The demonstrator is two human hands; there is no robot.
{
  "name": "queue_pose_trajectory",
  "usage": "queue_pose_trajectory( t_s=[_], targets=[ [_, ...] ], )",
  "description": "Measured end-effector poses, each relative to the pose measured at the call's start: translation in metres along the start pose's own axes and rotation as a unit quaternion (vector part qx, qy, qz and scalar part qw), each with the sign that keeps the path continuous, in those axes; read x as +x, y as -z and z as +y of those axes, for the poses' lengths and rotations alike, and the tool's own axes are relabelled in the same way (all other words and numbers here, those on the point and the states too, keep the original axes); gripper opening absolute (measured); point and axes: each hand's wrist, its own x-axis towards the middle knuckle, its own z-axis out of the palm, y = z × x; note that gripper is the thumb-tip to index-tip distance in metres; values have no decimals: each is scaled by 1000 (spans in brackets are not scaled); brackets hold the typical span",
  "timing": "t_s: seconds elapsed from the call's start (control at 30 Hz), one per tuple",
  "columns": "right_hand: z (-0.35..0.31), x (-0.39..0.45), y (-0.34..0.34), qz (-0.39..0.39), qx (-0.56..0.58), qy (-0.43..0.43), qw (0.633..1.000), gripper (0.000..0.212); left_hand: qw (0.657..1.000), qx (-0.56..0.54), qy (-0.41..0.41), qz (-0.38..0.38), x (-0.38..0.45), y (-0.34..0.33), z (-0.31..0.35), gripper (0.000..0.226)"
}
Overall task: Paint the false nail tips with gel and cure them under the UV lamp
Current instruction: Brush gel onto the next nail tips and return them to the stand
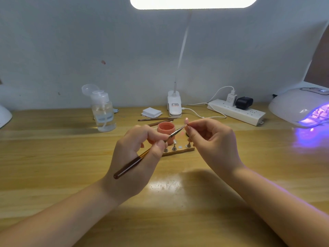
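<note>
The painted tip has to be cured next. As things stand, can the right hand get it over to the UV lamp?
Probably yes. The right hand pinches the nail tip, and the lit UV lamp sits on its own side with its opening facing the desk. Only bare desk lies between.

The jar point(166, 129) is pink, the brush point(137, 162) handle dark brown, the desk point(53, 157) yellow wood, and the lamp point(300, 107) glows purple.

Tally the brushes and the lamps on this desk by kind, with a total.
Brushes: 3, one in the left hand, two lying behind the pink jar
UV lamps: 1
Desk lamps: 1
Total: 5
</note>
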Motion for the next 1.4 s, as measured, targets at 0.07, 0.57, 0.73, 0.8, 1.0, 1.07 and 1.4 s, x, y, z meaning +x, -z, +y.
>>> queue_pose_trajectory(
  t_s=[0.07, 0.57, 0.73, 0.8, 1.0, 1.07, 1.4],
  targets=[
    [-1, 0, 0, 0, 1, 2, 1000, 13, 1000, -1, -2, 11, 2, 1, 3, 16],
    [0, 0, 1, 6, -95, 63, 994, 9, 999, 35, -17, 8, 5, -2, 6, 16],
    [1, 1, 2, 10, -105, 70, 992, 9, 999, 32, -7, -8, 2, -1, 2, 16],
    [1, 1, 2, 11, -93, 49, 994, 8, 1000, 25, 7, 5, 2, -1, 2, 16],
    [-3, 0, 1, -2, -37, 12, 999, 10, 999, -19, 37, -1, 3, -2, 7, 14],
    [-4, -1, 1, -6, -30, 9, 1000, 10, 998, -30, 46, -23, 1, -2, 5, 19],
    [-7, -1, 0, -14, 16, -20, 1000, 13, 996, -57, 62, 7, 3, -2, 6, 8]
  ],
)
